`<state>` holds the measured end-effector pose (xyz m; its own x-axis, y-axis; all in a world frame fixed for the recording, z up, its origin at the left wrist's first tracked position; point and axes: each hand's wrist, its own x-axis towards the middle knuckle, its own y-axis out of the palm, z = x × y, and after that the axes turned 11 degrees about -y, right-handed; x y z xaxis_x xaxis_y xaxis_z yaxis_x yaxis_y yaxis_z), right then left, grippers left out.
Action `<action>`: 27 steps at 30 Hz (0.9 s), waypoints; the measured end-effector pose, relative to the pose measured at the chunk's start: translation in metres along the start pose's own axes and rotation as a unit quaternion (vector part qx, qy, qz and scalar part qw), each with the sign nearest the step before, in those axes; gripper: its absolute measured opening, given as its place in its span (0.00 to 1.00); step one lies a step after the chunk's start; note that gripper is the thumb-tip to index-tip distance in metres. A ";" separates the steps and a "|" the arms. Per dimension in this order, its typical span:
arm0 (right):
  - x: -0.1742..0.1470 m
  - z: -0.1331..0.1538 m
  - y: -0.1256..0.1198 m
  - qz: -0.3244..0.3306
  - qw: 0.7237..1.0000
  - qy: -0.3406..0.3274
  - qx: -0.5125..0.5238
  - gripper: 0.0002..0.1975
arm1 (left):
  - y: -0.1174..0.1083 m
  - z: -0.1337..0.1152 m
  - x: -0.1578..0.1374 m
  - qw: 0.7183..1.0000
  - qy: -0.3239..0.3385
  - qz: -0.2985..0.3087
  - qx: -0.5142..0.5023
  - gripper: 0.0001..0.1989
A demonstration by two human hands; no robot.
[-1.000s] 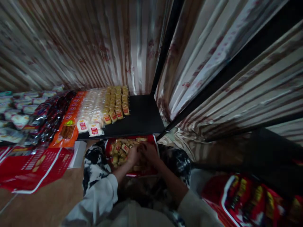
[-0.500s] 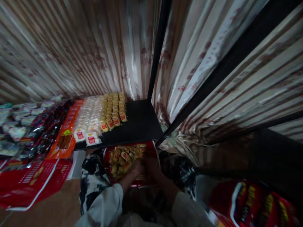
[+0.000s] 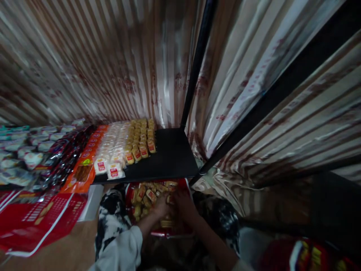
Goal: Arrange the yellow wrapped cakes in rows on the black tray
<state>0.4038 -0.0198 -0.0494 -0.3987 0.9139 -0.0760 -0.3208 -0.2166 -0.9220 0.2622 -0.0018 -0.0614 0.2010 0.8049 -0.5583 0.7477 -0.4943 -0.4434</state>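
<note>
A red bag [image 3: 186, 185] lies open across my lap, with many gold-wrapped snack packets [image 3: 149, 194] inside. Both hands are within it, close together at its right half. My left hand [image 3: 162, 206] is closed, its fingers curled on a gold packet [image 3: 169, 199] between the hands. My right hand [image 3: 182, 205] is beside it with the fingers bent; shadow and blur hide what they hold. Just beyond the bag, upright rows of similar gold packets [image 3: 143, 150] stand on a black shelf [image 3: 172, 158].
Left of the gold rows are white packets [image 3: 114, 171], an orange snack pack [image 3: 81, 173] and dark shiny packs [image 3: 64, 150]. A red bag [image 3: 50, 222] hangs at left; another red package [image 3: 307, 256] sits at lower right. Black posts [image 3: 197, 64] rise before a pleated curtain [image 3: 126, 56].
The view has shifted, so the shelf and bag sit lower in the picture. My hands stay together in the bag, and a gold packet now shows between them.
</note>
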 end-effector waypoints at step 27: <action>0.031 0.017 -0.053 -0.288 0.856 0.130 0.408 0.17 | -0.036 -0.071 -0.019 0.951 0.078 -0.116 -0.275 0.13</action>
<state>0.3936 0.0145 0.0039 0.1989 0.9723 0.1225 -0.9359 0.2255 -0.2706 0.2764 0.0238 0.0147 0.0497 0.9319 -0.3593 0.9927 -0.0855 -0.0845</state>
